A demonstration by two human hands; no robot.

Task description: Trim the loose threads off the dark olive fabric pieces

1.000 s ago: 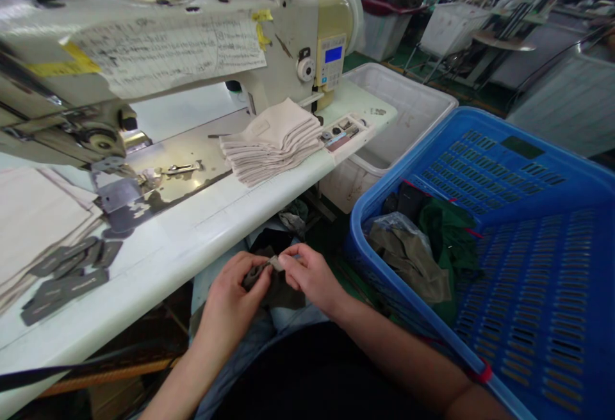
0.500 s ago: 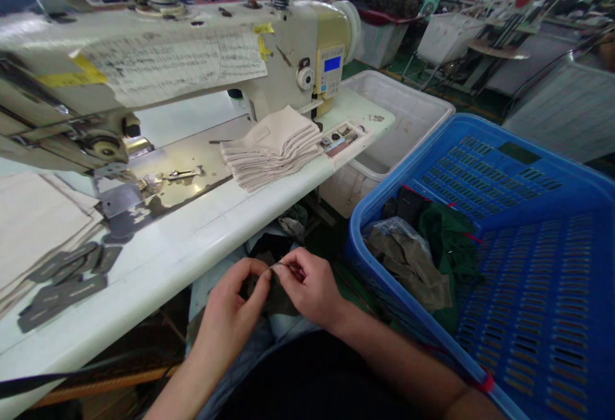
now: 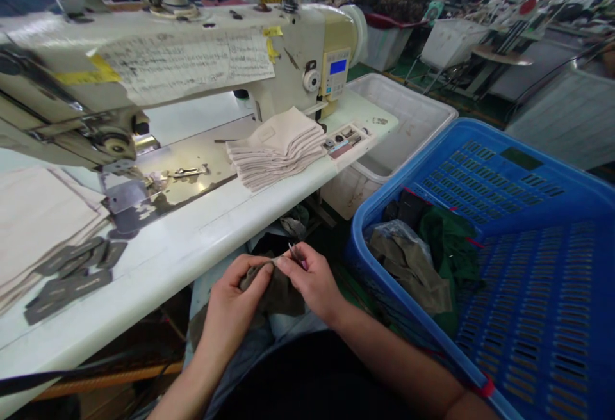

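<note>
Brown cloth (image 3: 283, 293) seems unfinished: the left hand (image 3: 234, 295) has a tight grip on it, the right hand (image 3: 313, 284) pinches something, maybe snips (image 3: 295, 253). Pale cloths (image 3: 278, 145) sit stacked.

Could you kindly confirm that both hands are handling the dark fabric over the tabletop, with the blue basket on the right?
No: the head view shows the left hand and right hand handling the dark fabric over the lap, not the tabletop, with the blue basket on the right.

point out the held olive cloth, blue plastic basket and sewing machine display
Olive cloth (image 3: 285, 294): head view, hanging part
Blue plastic basket (image 3: 490, 177): head view, far wall
Sewing machine display (image 3: 337, 66): head view, screen
</note>
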